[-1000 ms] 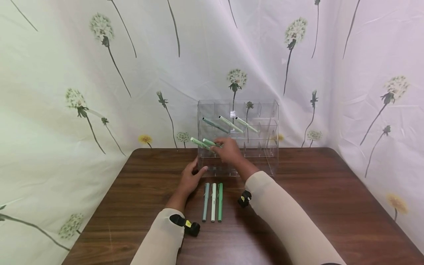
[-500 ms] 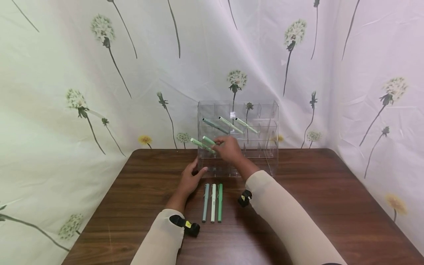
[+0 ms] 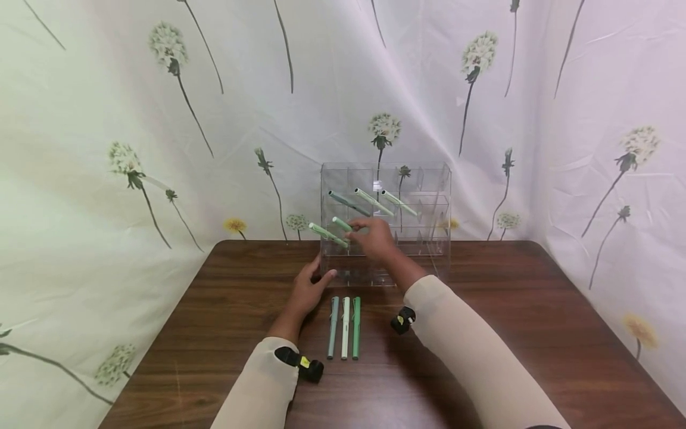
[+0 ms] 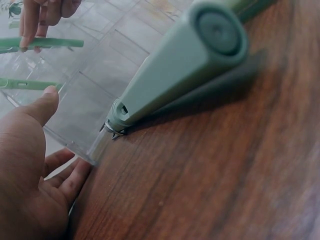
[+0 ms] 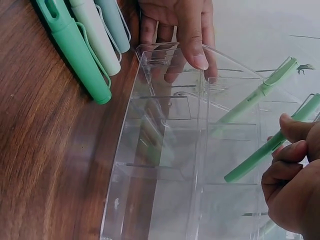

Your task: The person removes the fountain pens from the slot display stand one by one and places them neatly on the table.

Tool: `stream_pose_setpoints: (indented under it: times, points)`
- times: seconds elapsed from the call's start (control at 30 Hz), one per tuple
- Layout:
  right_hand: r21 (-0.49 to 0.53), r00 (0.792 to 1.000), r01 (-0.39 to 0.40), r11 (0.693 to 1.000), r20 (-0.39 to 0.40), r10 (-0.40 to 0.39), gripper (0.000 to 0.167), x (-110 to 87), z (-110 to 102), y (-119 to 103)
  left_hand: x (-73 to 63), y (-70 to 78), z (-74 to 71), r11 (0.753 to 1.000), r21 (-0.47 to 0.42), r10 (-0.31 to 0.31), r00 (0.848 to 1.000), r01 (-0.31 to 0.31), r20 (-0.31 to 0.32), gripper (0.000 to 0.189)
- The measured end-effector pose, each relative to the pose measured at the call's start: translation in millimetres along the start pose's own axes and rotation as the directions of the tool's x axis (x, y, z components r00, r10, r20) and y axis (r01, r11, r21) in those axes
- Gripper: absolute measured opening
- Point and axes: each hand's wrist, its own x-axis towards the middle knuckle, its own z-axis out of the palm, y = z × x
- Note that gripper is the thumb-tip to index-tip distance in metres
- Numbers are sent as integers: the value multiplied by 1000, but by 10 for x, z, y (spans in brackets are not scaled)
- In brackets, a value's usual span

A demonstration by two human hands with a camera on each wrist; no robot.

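Observation:
My right hand (image 3: pixel 373 241) pinches a green pen (image 5: pixel 265 145) between thumb and fingers, in front of the clear pen rack (image 3: pixel 436 241). The pen slants, cap end up and to the left in the head view. A light green pen (image 3: pixel 328 235) lies slanted in the rack's left compartment beside it. My left hand (image 3: pixel 308 289) holds the rack's lower left corner, thumb at the front and fingers along the outer side (image 4: pixel 67 177). On the tier above rest a dark grey-green pen (image 3: pixel 348 203), a cream pen (image 3: pixel 373 201) and a pale green pen (image 3: pixel 399 203).
In front of the rack, a grey-blue pen (image 3: pixel 333 328), a white pen (image 3: pixel 345 328) and a green pen (image 3: pixel 356 328) lie side by side on the wooden table (image 3: pixel 482 310). A flowered cloth (image 3: pixel 246 107) hangs behind the table.
My right hand has shifted slightly to the right with the green pen, away from the light green pen. My left hand stays at the rack's corner.

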Motion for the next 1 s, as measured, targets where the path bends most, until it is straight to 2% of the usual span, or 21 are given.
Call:
stream_pose_setpoints:
  times: [0.17, 0.4, 0.57, 1.0]
  points:
    - [24, 1000, 9, 1000, -13, -8, 33, 4, -59, -8, 3, 3, 0, 1000, 15, -1, 1000, 2, -6, 75]
    - [85, 999, 19, 996, 40, -22, 35, 15, -193, -14, -5, -17, 9, 1000, 27, 16, 1000, -16, -26, 75]
    - [116, 999, 15, 993, 47, -21, 36, 14, -311, -63, 6, -13, 11, 999, 25, 25, 999, -24, -25, 75]
    - [92, 998, 61, 994, 24, -63, 34, -92, -499, -98, 6, -38, 23, 1000, 8, 15, 1000, -15, -6, 75]
